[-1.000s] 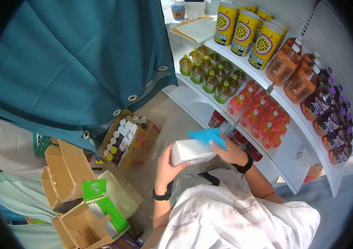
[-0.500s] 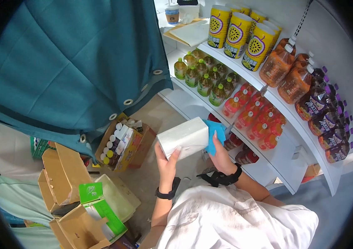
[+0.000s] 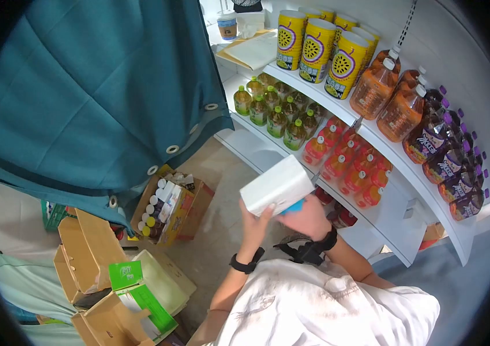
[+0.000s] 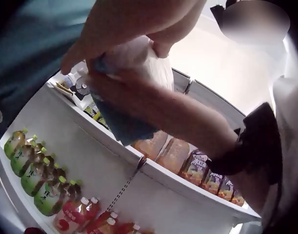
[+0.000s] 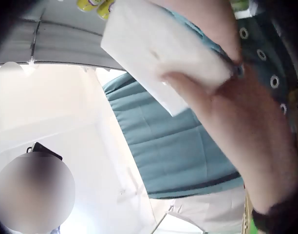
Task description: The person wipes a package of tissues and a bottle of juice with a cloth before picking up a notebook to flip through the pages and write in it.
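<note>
A white, block-shaped tissue pack is held up in front of the chest, tilted. My left hand grips its near left end, with the thumb laid along the side, as the right wrist view also shows. My right hand holds a blue cloth against the pack's near right side. Most of that cloth shows in the left wrist view, where the right hand's blurred fingers lie over it. In the head view the pack and right hand hide much of it.
Shelves at right carry yellow cans, orange bottles, purple-capped bottles, green-capped bottles and pink bottles. Below left are a carton of bottles and opened boxes. A teal curtain hangs at left.
The tissue pack has been raised and turned, then shifted right and tilted more. The blue cloth and right hand have gone from beside its right end to its near underside.
</note>
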Available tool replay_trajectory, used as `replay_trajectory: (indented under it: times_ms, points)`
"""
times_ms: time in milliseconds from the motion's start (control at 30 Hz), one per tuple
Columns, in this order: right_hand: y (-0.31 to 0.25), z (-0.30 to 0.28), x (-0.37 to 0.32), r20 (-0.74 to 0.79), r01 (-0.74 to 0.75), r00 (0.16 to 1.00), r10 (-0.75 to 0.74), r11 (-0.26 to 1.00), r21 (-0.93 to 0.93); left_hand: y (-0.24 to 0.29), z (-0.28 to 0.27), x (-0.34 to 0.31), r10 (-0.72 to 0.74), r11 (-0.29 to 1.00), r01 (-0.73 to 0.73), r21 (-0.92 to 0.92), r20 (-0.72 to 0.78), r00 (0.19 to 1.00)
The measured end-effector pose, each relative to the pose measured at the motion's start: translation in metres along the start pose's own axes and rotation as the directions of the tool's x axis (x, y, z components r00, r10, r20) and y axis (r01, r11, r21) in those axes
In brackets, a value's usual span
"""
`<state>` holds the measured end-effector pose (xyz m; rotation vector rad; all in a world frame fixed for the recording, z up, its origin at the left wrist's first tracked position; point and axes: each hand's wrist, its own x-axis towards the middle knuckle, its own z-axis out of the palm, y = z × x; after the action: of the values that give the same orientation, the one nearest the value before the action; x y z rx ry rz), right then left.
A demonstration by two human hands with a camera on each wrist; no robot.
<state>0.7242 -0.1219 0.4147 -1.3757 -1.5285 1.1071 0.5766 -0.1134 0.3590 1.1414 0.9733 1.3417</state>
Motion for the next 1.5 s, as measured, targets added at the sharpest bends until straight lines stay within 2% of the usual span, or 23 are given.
replay_trajectory:
  times_ms: [33, 100, 133, 167, 200, 267, 300, 333, 400, 433, 500, 567, 700, 767, 833, 867, 967, 1067, 1100, 1133, 1267, 1400, 1500]
  points:
    - [0.001, -0.009, 0.002, -0.075, 0.036, 0.996, -0.041, 0.997, -0.065, 0.003, -0.006, 0.002, -0.01, 1.0, 0.01, 0.008, -0.027, 1.0]
    - [0.032, -0.021, 0.02, -0.111, 0.177, 0.979, -0.174, 0.984, 0.024, 0.008, -0.015, 0.004, -0.052, 0.999, 0.052, -0.013, -0.051, 0.997]
    - [0.036, -0.025, 0.023, -0.143, 0.052, 0.989, 0.036, 0.825, 0.563, 0.013, -0.019, 0.005, -0.086, 0.996, 0.084, -0.04, -0.046, 0.995]
    - [0.038, -0.032, 0.02, -0.012, -0.072, 0.99, 0.143, 0.568, 0.82, 0.017, -0.022, 0.005, -0.119, 0.991, 0.116, -0.068, -0.041, 0.992]
    - [0.017, -0.038, 0.018, 0.119, -0.176, 0.962, 0.247, 0.225, 0.958, 0.023, -0.026, 0.005, -0.159, 0.987, 0.16, -0.026, 0.044, 0.986]
    - [0.012, -0.037, 0.012, 0.064, -0.148, 0.989, 0.137, 0.79, 0.595, 0.023, -0.021, 0.002, -0.076, 0.989, 0.07, 0.133, 0.038, 0.996]
    - [0.011, -0.036, 0.009, 0.07, -0.091, 0.995, 0.073, 0.949, 0.301, 0.022, -0.019, 0.0, -0.035, 0.977, 0.026, 0.212, 0.038, 0.999]
    - [0.015, -0.031, 0.011, -0.022, 0.004, 1.0, 0.003, 0.953, 0.304, 0.021, -0.018, -0.001, 0.006, 0.988, -0.016, 0.156, 0.068, 0.998]
    - [0.016, -0.038, 0.014, 0.059, -0.188, 0.981, 0.183, 0.849, 0.493, 0.02, -0.016, 0.001, 0.096, 0.994, -0.102, 0.043, 0.12, 0.988]
    - [0.016, -0.042, 0.016, 0.111, -0.28, 0.958, 0.265, 0.769, 0.574, 0.026, -0.019, 0.001, 0.138, 0.97, -0.172, 0.169, 0.194, 0.971]
    - [0.016, -0.048, 0.018, 0.138, -0.307, 0.949, 0.283, 0.736, 0.604, 0.04, -0.024, -0.001, 0.178, 0.863, -0.322, 0.39, 0.363, 0.915]
    - [0.023, -0.052, 0.017, 0.176, -0.323, 0.945, 0.277, 0.694, 0.643, 0.036, -0.022, -0.002, 0.152, 0.854, -0.307, 0.421, 0.363, 0.919]
    - [0.046, -0.047, 0.016, 0.079, -0.269, 0.956, 0.284, 0.731, 0.627, 0.027, -0.015, -0.003, 0.097, 0.912, -0.188, 0.364, 0.254, 0.962]
    - [0.063, -0.044, 0.018, 0.024, -0.275, 0.945, 0.325, 0.753, 0.598, 0.029, -0.015, -0.003, 0.121, 0.912, -0.201, 0.358, 0.233, 0.965]
    - [0.056, -0.042, 0.014, -0.103, -0.097, 0.986, 0.135, 0.946, 0.31, 0.028, -0.015, -0.004, 0.142, 0.919, -0.206, 0.338, 0.205, 0.968]
    - [0.051, -0.041, 0.012, -0.14, -0.004, 0.99, 0.024, 0.989, 0.144, 0.025, -0.017, -0.005, 0.149, 0.925, -0.205, 0.32, 0.189, 0.97]
    - [0.035, -0.038, 0.007, -0.115, 0.117, 0.982, -0.148, 0.964, -0.24, 0.025, -0.016, -0.004, 0.177, 0.918, -0.218, 0.332, 0.148, 0.973]
    - [0.001, -0.01, -0.004, 0.109, 0.312, 0.95, -0.294, 0.85, -0.425, 0.019, -0.012, -0.002, 0.174, 0.881, -0.218, 0.421, 0.139, 0.975]
    - [-0.009, 0.0, -0.007, 0.175, 0.301, 0.953, -0.248, 0.851, -0.43, 0.016, -0.012, 0.0, 0.169, 0.863, -0.215, 0.457, 0.14, 0.976]
    - [-0.016, 0.005, -0.007, 0.198, 0.35, 0.936, -0.292, 0.839, -0.416, 0.014, -0.012, 0.0, 0.21, 0.826, -0.248, 0.506, 0.132, 0.969]
    - [-0.026, 0.002, 0.0, 0.296, 0.436, 0.892, -0.343, 0.827, -0.355, 0.007, -0.021, 0.003, 0.181, 0.93, -0.187, 0.317, 0.049, 0.982]
    - [0.006, -0.016, 0.011, 0.184, 0.349, 0.937, -0.296, 0.799, -0.49, 0.02, -0.031, 0.006, 0.067, 0.988, -0.062, 0.139, -0.028, 0.997]
    - [0.009, -0.033, 0.008, 0.261, 0.408, 0.912, -0.316, 0.767, -0.495, 0.022, -0.041, 0.01, -0.055, 0.998, 0.055, -0.015, -0.022, 0.998]
